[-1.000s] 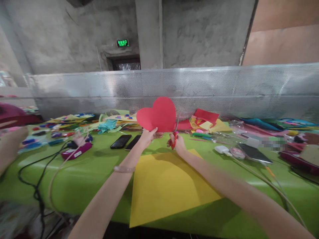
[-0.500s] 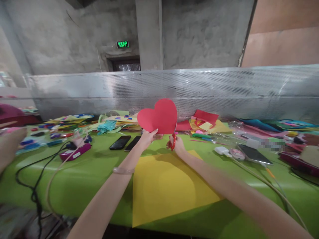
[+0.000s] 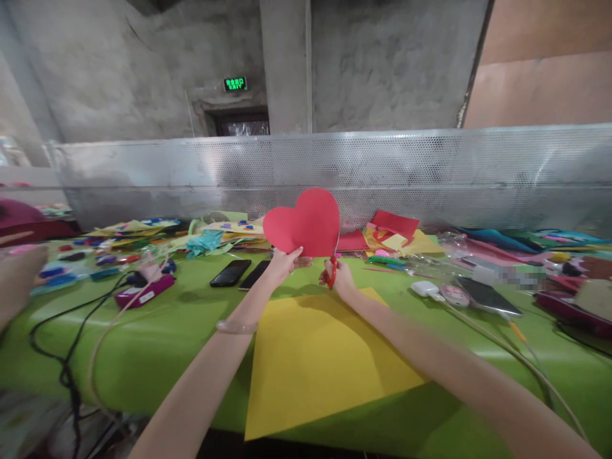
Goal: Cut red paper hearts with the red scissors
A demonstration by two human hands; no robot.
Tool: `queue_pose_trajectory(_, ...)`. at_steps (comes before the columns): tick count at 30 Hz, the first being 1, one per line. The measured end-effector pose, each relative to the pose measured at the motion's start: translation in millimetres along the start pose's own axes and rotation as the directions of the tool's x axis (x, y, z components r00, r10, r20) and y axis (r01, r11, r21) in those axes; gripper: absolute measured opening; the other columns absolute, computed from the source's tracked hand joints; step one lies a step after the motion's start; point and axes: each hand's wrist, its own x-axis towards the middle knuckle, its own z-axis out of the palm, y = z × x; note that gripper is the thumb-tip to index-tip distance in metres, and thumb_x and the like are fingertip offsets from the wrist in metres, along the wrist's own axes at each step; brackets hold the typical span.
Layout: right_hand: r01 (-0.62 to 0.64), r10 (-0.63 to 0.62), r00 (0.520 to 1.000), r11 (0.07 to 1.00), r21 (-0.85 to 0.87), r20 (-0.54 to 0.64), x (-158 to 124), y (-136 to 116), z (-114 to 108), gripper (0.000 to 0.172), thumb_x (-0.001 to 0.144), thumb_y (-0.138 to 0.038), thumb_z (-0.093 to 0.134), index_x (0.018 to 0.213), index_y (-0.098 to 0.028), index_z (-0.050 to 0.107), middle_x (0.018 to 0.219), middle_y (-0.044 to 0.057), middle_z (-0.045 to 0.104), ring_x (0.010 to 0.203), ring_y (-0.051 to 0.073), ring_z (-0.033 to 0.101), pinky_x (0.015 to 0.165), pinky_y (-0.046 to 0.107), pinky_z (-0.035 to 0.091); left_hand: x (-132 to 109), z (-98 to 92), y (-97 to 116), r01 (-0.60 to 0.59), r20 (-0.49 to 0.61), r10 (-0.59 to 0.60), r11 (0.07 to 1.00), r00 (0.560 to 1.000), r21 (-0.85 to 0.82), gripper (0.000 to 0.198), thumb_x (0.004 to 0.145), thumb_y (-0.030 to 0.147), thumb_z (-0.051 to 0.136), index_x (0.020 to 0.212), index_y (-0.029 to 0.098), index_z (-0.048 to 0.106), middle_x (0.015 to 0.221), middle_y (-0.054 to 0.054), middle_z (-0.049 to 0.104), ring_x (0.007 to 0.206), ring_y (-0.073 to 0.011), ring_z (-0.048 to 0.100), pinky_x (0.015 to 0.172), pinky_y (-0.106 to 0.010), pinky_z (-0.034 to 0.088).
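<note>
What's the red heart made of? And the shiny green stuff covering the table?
The red heart looks like stiff paper, maybe craft foam: flat, matte, cleanly cut, standing up on its own where the left hand pinches its bottom edge. The green table cover looks like plastic or vinyl: glossy, with soft light patches and smooth folds.

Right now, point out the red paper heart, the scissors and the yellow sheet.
red paper heart (image 3: 306, 221), head view, middle of its face.
scissors (image 3: 333, 269), head view, on the red handle.
yellow sheet (image 3: 315, 357), head view, bare middle of the sheet.
</note>
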Motion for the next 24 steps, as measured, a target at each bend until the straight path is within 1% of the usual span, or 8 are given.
queue_pose_trajectory(6, -0.006, 0.006, 1.000, 1.000, -0.001, -0.016, 0.0, -1.5, 0.9, 0.016, 0.076, -0.027, 0.049, 0.063, -0.017, 0.047, 0.044, 0.000, 0.057, 0.034, 0.011, 0.053, 0.026, 0.016, 0.032, -0.3, 2.0, 2.2, 0.003, -0.020, -0.003, 1.000, 1.000, 0.006, 0.025, 0.069, 0.012, 0.063, 0.093, 0.011, 0.054, 0.073, -0.007, 0.067, 0.057, -0.0176, 0.064, 0.057, -0.032, 0.053)
queue_pose_trajectory(9, 0.003, -0.003, 0.998, 1.000, 0.008, -0.058, -0.2, -4.6, 0.0, 0.015, 0.077, -0.027, 0.048, 0.065, -0.017, 0.047, 0.044, -0.001, 0.056, 0.034, 0.009, 0.052, 0.028, 0.015, 0.034, 0.0, 1.6, 2.2, 0.003, -0.024, -0.003, 1.000, 1.000, 0.005, 0.024, 0.070, 0.012, 0.062, 0.093, 0.012, 0.054, 0.073, -0.007, 0.067, 0.057, -0.0175, 0.064, 0.057, -0.032, 0.053)
queue_pose_trajectory(12, 0.017, -0.015, 0.996, 1.000, 0.017, -0.090, -0.2, -7.8, -2.3, 0.017, 0.077, -0.029, 0.049, 0.066, -0.017, 0.047, 0.044, -0.002, 0.055, 0.033, 0.008, 0.051, 0.027, 0.013, 0.031, 0.4, 0.6, 1.6, 0.003, -0.023, -0.003, 1.000, 1.000, 0.003, 0.024, 0.070, 0.012, 0.062, 0.093, 0.012, 0.054, 0.075, -0.007, 0.067, 0.058, -0.0178, 0.064, 0.058, -0.033, 0.053)
queue_pose_trajectory(14, 0.023, -0.021, 0.996, 1.000, 0.022, -0.086, 0.0, -8.6, -3.7, 0.018, 0.076, -0.032, 0.049, 0.066, -0.017, 0.047, 0.044, -0.002, 0.055, 0.033, 0.008, 0.050, 0.026, 0.013, 0.030, 0.7, 0.1, 1.4, 0.005, -0.021, -0.005, 1.000, 1.000, 0.003, 0.024, 0.070, 0.012, 0.062, 0.093, 0.012, 0.054, 0.075, -0.007, 0.067, 0.058, -0.0179, 0.064, 0.058, -0.033, 0.054)
queue_pose_trajectory(17, 0.034, -0.032, 0.998, 0.999, 0.029, -0.056, 0.3, -7.5, -4.4, 0.020, 0.074, -0.034, 0.051, 0.065, -0.017, 0.047, 0.043, -0.002, 0.055, 0.032, 0.009, 0.050, 0.026, 0.015, 0.031, 0.7, 0.3, 1.8, 0.016, -0.016, -0.015, 1.000, 1.000, 0.010, 0.024, 0.070, 0.012, 0.062, 0.093, 0.012, 0.054, 0.073, -0.007, 0.067, 0.057, -0.0183, 0.064, 0.058, -0.033, 0.053)
queue_pose_trajectory(20, 0.048, -0.046, 0.998, 0.998, 0.036, -0.032, -0.2, -6.1, -4.1, 0.019, 0.071, -0.033, 0.052, 0.063, -0.017, 0.046, 0.043, -0.001, 0.055, 0.033, 0.009, 0.051, 0.029, 0.015, 0.034, -0.2, 1.3, 2.7, 0.028, -0.003, -0.028, 0.999, 1.000, 0.023, 0.026, 0.070, 0.014, 0.064, 0.093, 0.011, 0.054, 0.071, -0.008, 0.067, 0.059, -0.0193, 0.065, 0.058, -0.032, 0.053)
queue_pose_trajectory(24, 0.047, -0.046, 0.999, 0.998, 0.045, -0.023, -2.1, -7.6, -4.1, 0.016, 0.070, -0.031, 0.051, 0.064, -0.017, 0.047, 0.042, -0.001, 0.055, 0.033, 0.010, 0.050, 0.029, 0.016, 0.034, -1.7, 2.2, 2.8, 0.033, 0.018, -0.034, 0.999, 0.999, 0.034, 0.032, 0.069, 0.018, 0.067, 0.097, 0.011, 0.054, 0.075, -0.009, 0.068, 0.060, -0.0194, 0.065, 0.061, -0.035, 0.053)
